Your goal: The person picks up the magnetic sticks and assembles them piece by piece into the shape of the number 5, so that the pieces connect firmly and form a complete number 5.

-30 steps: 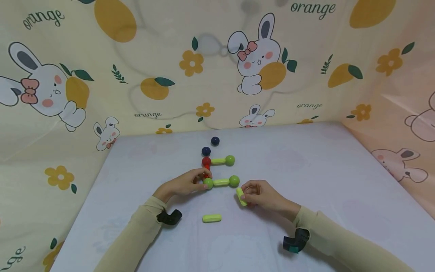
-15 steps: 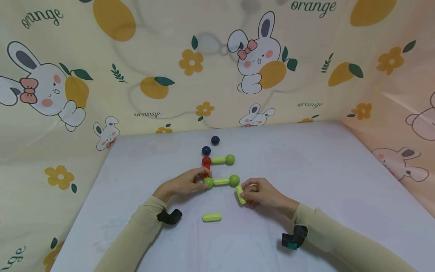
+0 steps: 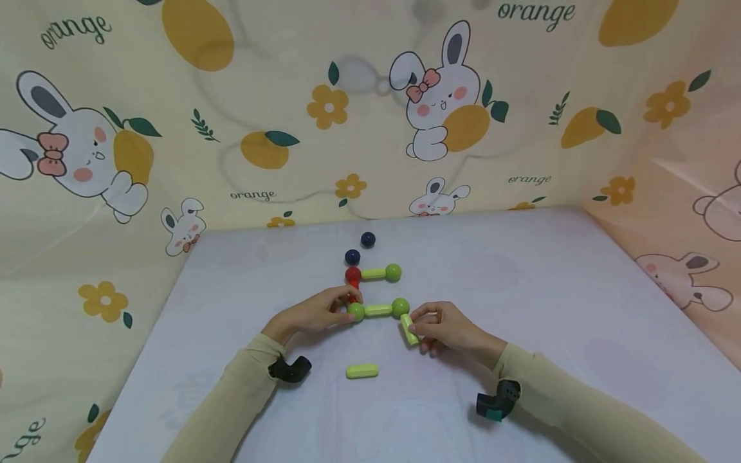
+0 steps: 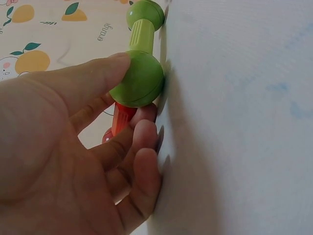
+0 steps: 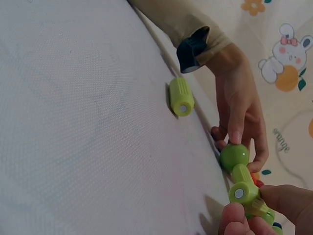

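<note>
A ball-and-rod shape lies on the white table in the head view. My left hand (image 3: 315, 310) holds its near green ball (image 3: 356, 312), thumb on the near side, fingers by the red rod (image 4: 122, 117). From this ball a light green rod (image 3: 378, 310) runs right to another green ball (image 3: 400, 307). My right hand (image 3: 454, 331) pinches a light green building rod (image 3: 408, 329) between thumb and fingers; its upper end meets that right-hand ball. A silver disc shows on the rod's facing end (image 5: 239, 193) in the right wrist view.
Further back, a red ball (image 3: 353, 274) joins a light green rod (image 3: 373, 274) and a green ball (image 3: 393, 272). Two dark blue balls (image 3: 352, 257) sit behind. A loose light green rod (image 3: 362, 371) lies nearer. A printed cloth (image 3: 260, 96) stands behind the table.
My right hand has moved slightly left and away from me, bringing its rod from just short of the right-hand green ball up against it. The left hand keeps its place.
</note>
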Available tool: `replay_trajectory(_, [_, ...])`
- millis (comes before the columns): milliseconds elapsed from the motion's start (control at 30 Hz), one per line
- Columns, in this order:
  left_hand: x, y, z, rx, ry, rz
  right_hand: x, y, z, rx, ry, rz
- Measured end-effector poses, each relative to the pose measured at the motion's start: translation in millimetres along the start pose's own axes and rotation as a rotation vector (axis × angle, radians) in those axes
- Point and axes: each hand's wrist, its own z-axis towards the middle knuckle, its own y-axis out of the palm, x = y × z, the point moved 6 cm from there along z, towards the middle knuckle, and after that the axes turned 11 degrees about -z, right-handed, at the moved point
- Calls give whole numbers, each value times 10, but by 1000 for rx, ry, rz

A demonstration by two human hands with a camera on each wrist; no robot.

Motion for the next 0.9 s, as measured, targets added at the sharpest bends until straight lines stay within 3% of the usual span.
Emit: replay_trajectory(900, [1,-15,5,-7,11,6,12,-4,8,22,56,38])
